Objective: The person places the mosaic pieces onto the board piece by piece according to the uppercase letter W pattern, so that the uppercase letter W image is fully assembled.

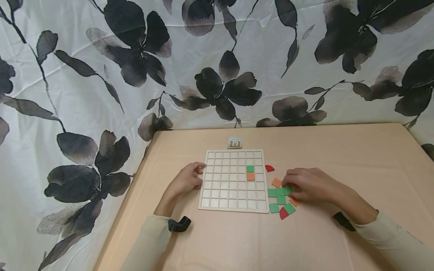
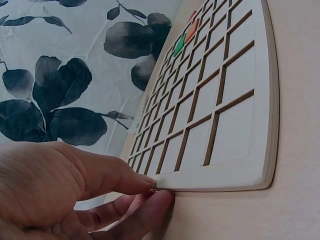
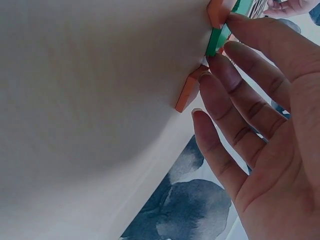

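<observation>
A white square board (image 1: 234, 210) with a grid of recessed cells lies on the table. A green tile (image 1: 249, 168) and an orange tile (image 1: 250, 176) sit in neighbouring cells, one above the other in the head view. My left hand (image 1: 184, 180) is at the board's left edge, thumb and fingertips close together against the rim (image 2: 215, 182). Right of the board, my right hand (image 1: 310, 184) reaches over loose tiles, its fingers loosely bent. In the right wrist view its fingertips touch or nearly touch a green tile (image 3: 214, 42) and orange tiles (image 3: 190, 90); no tile is lifted.
Several green square tiles (image 1: 281, 200) lie bunched beside the board with an orange tile (image 1: 276, 182) and a red quarter-round tile (image 1: 283, 213). Another red quarter-round (image 1: 269, 168) lies higher up. A small gridded card (image 1: 235, 142) is behind the board. Floral cloth (image 1: 190, 45) hangs beyond the table.
</observation>
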Action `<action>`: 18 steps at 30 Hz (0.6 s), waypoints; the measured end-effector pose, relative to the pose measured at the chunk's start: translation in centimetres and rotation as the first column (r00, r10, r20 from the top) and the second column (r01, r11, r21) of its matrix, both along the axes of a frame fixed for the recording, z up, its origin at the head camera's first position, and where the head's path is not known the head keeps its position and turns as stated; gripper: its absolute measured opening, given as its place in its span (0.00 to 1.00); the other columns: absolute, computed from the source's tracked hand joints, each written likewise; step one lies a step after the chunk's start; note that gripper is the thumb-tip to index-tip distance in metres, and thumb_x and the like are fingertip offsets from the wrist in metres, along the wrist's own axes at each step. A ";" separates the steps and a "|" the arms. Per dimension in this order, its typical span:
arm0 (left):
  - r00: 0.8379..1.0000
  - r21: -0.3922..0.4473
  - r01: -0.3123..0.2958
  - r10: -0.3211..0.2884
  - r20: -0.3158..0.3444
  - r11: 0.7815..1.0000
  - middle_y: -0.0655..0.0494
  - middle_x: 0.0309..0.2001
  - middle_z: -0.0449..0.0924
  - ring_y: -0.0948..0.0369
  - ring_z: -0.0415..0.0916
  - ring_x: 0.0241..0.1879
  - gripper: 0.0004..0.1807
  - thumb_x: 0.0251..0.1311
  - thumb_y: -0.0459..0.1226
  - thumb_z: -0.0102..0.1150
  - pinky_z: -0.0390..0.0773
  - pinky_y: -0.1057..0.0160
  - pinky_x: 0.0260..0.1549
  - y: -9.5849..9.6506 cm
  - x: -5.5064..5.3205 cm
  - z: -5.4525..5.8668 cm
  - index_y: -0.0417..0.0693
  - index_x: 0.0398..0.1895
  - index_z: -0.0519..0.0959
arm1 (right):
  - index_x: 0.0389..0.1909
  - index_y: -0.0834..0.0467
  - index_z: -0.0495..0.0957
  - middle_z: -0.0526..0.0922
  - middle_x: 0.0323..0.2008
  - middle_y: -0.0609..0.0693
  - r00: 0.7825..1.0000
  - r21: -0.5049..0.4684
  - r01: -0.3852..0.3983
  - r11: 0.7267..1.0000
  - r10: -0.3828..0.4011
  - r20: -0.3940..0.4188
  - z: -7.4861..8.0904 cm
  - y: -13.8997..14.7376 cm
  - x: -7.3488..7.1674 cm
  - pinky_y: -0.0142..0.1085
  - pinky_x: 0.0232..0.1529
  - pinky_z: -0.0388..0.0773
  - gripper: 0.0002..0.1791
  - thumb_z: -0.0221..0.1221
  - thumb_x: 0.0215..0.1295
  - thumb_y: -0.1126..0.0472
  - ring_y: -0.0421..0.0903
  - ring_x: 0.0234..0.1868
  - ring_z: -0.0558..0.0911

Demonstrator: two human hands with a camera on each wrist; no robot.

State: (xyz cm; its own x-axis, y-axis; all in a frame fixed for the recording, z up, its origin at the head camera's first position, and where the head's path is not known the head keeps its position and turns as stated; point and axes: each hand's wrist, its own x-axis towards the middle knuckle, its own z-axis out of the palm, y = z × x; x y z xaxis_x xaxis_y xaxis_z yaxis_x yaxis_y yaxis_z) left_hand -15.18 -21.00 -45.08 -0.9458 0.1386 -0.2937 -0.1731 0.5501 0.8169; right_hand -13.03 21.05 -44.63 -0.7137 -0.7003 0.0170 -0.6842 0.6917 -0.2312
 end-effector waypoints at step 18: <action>1.000 -0.005 -0.014 0.014 0.007 1.000 0.46 0.47 0.69 0.58 0.73 0.35 0.34 0.56 0.18 0.56 0.81 0.62 0.29 0.2 0.0 0.1 0.41 0.68 0.71 | 0.40 0.46 0.88 0.79 0.35 0.38 0.999 0.016 -0.007 1.000 0.007 -0.039 0.2 0.7 -0.6 0.30 0.32 0.75 0.12 0.70 0.54 0.62 0.36 0.35 0.74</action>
State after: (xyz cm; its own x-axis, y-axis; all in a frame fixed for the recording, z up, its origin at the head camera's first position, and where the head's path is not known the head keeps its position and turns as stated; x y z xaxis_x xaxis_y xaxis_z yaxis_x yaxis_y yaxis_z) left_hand -15.22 -20.83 -44.95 -0.9455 0.1241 -0.3009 -0.1862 0.5521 0.8127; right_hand -13.61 21.77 -44.39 -0.7078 -0.7056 0.0339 -0.6973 0.6903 -0.1929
